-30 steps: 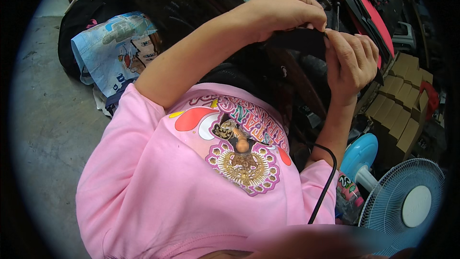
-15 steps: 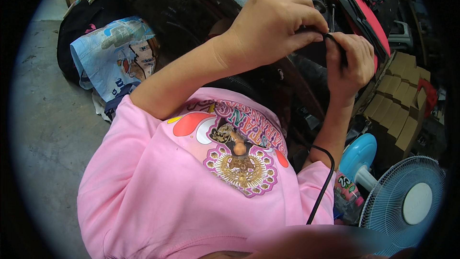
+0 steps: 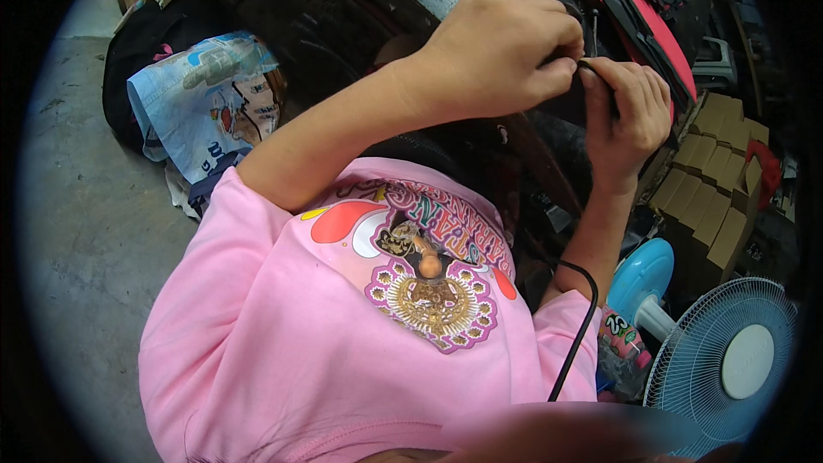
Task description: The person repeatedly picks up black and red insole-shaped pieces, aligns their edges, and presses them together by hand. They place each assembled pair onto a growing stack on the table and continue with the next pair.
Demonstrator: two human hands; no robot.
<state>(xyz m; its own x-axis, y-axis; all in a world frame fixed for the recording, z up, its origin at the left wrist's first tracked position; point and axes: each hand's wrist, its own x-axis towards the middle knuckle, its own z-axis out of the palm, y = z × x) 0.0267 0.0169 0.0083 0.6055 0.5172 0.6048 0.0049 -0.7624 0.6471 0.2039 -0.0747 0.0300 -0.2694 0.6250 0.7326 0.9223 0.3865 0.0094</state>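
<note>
Black strap (image 3: 573, 101) pinched between left hand (image 3: 501, 56) and right hand (image 3: 630, 116), both closed; next needs steady pull.

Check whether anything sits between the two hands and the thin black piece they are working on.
Nothing visible does. The left hand and right hand both pinch the thin black piece directly, fingertips meeting on it. What lies beneath it is dark and unclear.

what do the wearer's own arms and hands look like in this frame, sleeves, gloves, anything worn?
Both hands are bare: no gloves, rings or watch visible on the left hand or right hand. Forearms are uncovered. Short pink sleeves belong to a pink T-shirt with a colourful round printed graphic. A thin black cable runs beside the right arm.
</note>
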